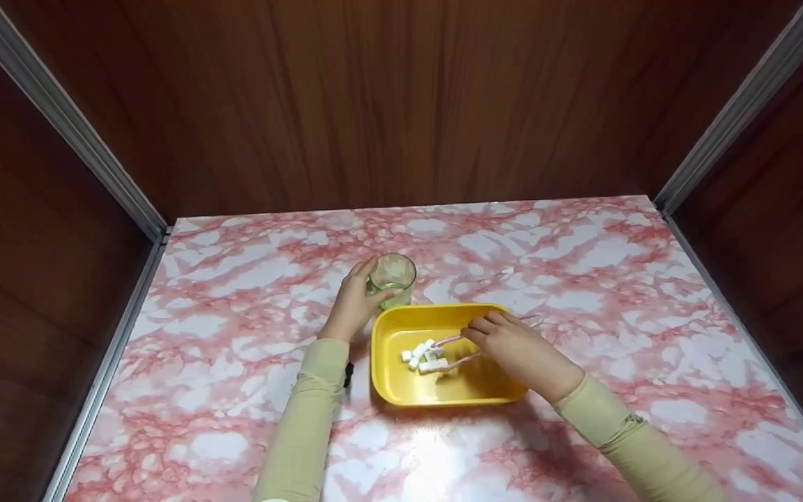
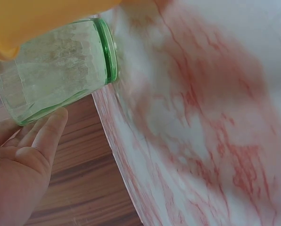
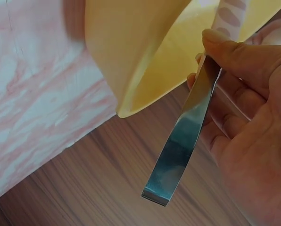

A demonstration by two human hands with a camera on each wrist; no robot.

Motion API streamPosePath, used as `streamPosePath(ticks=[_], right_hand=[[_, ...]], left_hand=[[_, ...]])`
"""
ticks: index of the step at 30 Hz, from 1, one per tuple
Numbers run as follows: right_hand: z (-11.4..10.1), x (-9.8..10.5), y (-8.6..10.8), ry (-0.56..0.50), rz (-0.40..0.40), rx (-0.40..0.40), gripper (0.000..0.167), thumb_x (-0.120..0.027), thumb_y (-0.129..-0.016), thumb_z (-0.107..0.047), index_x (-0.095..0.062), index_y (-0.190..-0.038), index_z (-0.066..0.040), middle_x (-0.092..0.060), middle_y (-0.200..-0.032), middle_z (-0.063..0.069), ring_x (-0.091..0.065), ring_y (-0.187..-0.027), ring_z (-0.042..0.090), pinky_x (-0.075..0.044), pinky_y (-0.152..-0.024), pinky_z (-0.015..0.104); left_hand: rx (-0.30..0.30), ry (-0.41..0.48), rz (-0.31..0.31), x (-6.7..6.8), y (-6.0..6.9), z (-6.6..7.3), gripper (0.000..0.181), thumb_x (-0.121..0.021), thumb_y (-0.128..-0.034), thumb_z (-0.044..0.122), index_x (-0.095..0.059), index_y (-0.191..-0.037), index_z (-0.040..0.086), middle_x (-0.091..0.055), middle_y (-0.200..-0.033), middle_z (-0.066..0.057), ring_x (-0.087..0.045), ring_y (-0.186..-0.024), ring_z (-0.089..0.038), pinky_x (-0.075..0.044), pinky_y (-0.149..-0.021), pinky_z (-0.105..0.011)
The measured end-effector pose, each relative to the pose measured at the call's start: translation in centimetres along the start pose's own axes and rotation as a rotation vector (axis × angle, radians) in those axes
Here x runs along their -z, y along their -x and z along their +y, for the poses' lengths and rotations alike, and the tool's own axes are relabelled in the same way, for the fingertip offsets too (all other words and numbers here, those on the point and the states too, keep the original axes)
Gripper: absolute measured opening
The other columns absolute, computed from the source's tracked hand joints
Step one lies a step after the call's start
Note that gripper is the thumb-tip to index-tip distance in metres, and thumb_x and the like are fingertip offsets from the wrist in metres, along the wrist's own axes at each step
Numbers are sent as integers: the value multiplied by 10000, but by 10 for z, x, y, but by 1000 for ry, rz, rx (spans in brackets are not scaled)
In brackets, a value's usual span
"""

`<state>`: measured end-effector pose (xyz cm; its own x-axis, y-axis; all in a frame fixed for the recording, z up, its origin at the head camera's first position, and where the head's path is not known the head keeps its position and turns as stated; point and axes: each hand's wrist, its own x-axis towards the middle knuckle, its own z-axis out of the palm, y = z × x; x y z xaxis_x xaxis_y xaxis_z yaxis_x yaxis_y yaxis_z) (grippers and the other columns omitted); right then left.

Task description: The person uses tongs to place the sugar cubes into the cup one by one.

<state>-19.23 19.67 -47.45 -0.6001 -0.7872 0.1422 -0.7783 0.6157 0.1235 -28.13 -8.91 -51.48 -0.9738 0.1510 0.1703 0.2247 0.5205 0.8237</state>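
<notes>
Facing brown walls (image 1: pixel 401 104) over marbled tabletop (image 1: pixel 617 300), left grip (image 1: pixel 354 305) clasps glass (image 1: pixel 399 275), right grip (image 1: pixel 516 348) tongs (image 3: pixel 180 136).

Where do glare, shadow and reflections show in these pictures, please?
Head view: glare whitens the tabletop in front of the yellow tub, with a dark shadow beside the right sleeve; left wrist view: a broad, soft-edged shadow crosses the tabletop; right wrist view: the metal of the tongs mirrors light and dark patches.
</notes>
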Motion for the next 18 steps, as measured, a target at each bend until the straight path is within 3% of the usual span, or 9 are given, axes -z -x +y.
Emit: streamPosePath(ticks=[4,18], right_hand=[[-1,-3,1,-8,-7,-3,390,-703,-801,101,-666,-1152,-65,-609,-1095,59,-546,-1030,252,-492,-941,389],[-2,-6,3,-10,19,-4,370,-697,-786,117,-696,-1102,-76,-620,-1045,44,-533,-955,242,-499,-888,368]], left_hand=[[1,-9,2,-1,0,0,762,-749,-843,276,-377,-1458,22,-433,-1418,-135,-446,-1248,-261,-443,-1002,-349],[-7,25,-1,-1,-1,-2,766,-752,-843,258,-369,-1455,1,-432,-1411,-145,-500,-1164,-338,-471,-945,-371]])
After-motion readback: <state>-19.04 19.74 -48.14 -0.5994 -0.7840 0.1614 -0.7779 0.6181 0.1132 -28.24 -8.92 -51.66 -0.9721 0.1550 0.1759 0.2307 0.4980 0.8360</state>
